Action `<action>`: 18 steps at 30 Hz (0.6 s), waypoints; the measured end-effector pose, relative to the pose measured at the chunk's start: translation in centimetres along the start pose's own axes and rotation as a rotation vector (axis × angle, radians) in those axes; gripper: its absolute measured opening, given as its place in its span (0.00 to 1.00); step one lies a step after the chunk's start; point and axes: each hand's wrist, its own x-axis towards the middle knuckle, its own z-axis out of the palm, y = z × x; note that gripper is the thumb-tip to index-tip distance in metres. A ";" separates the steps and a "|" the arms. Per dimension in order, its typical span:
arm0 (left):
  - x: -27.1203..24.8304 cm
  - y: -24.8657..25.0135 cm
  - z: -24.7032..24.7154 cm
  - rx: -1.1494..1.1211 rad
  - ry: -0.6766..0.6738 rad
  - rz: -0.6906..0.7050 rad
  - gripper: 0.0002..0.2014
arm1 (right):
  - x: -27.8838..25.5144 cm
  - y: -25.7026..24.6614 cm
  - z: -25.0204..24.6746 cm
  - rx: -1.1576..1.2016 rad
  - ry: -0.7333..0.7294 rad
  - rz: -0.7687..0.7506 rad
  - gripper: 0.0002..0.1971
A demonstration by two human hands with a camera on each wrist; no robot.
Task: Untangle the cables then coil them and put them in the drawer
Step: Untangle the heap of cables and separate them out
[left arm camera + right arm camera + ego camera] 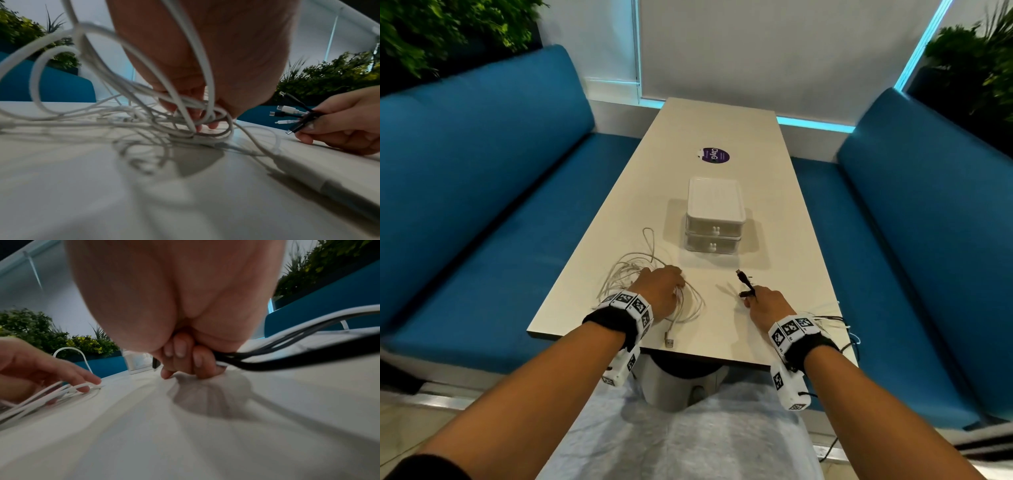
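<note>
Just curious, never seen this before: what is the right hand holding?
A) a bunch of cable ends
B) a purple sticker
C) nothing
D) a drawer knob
A: the right hand pinches a bunch of black and white cable ends above the table.

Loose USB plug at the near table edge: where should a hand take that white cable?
Pinch the USB plug by its flat sides, coming from above at the near edge. It lies flat and free of the white tangle under the left hand; the right hand holds other connectors.
</note>
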 end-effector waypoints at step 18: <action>-0.2 -1.2 -4.6 0.584 0.212 -0.145 0.13 | -0.3 -0.3 0.2 -0.088 -0.019 -0.006 0.16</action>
